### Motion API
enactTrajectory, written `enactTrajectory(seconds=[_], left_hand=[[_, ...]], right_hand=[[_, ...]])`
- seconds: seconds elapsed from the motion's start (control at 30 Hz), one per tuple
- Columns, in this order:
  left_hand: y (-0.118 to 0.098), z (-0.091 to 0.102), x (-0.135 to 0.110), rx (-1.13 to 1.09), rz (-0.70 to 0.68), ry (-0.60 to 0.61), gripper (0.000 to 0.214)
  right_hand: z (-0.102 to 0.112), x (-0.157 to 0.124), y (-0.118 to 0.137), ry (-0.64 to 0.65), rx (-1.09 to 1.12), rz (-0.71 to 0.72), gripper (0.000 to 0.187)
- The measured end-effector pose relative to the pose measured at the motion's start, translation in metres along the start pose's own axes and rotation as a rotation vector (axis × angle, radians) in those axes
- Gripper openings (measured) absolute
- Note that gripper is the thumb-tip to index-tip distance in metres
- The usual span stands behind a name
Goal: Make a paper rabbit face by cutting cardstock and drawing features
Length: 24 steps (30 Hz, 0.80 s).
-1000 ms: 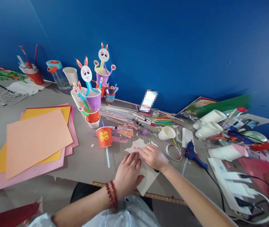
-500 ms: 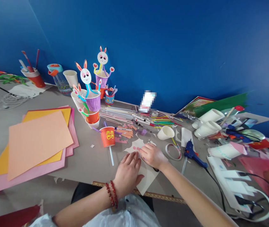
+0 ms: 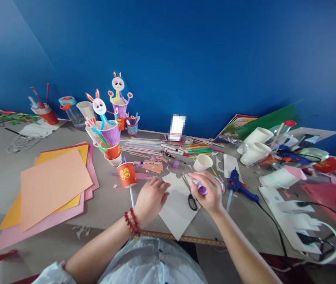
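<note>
1. Glue stick [image 3: 202, 191], or so the purple-ended tube looks, sits in the head view at 2 o'clock from the middle of the white paper [image 3: 175, 217], taking 12 as the blue wall [image 3: 144, 59].
2. Right hand [image 3: 210, 196] pinches it between thumb and fingers; contact between tube and paper cannot be made out.
3. Left hand [image 3: 152, 197] lies palm-down towards 9 o'clock, fingers together, thumb a little apart, gripping nothing visible.
4. Good practice, I judge: brace the paper with the left hand, use light, even pressure, and mind the scissors [image 3: 192, 202] beside the right hand.
5. Around it on the grey surface [image 3: 105, 213]: red cup [image 3: 126, 174] at 10, purple cap [image 3: 175, 163] at 12, white cup [image 3: 202, 162] at 1, blue glue gun [image 3: 241, 187] between 2 and 3, coloured sheets [image 3: 55, 187] at 9.
</note>
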State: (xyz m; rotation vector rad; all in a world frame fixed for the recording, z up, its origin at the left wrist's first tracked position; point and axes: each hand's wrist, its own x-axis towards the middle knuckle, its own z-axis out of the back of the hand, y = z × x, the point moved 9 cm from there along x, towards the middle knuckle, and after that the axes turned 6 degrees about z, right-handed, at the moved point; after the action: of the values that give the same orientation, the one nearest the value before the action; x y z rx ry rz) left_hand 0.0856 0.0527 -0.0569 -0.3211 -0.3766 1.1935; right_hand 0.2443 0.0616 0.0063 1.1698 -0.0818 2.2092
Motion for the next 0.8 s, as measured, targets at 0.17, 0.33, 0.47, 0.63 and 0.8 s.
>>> enactTrajectory(seconds=[0.17,0.33,0.47,0.63,0.8], left_hand=[[0.011,-0.016,0.038,0.226,0.0,0.174,0.018],[0.012,-0.041,0.05,0.275,-0.027,0.247,0.02],[0.015,-0.047,0.056,0.27,-0.035,0.288,0.021],[0.02,-0.049,0.066,0.212,-0.023,0.347,0.015],[0.02,-0.045,0.07,0.093,-0.003,0.356,0.009]], right_hand=[[0.037,-0.022,-0.008,-0.271,0.034,-0.228,0.013],[0.052,-0.042,-0.007,-0.349,0.079,-0.299,0.01],[0.057,-0.053,-0.006,-0.375,0.107,-0.336,0.011],[0.058,-0.059,-0.006,-0.405,0.114,-0.355,0.01],[0.061,-0.067,-0.008,-0.429,0.095,-0.401,0.011]])
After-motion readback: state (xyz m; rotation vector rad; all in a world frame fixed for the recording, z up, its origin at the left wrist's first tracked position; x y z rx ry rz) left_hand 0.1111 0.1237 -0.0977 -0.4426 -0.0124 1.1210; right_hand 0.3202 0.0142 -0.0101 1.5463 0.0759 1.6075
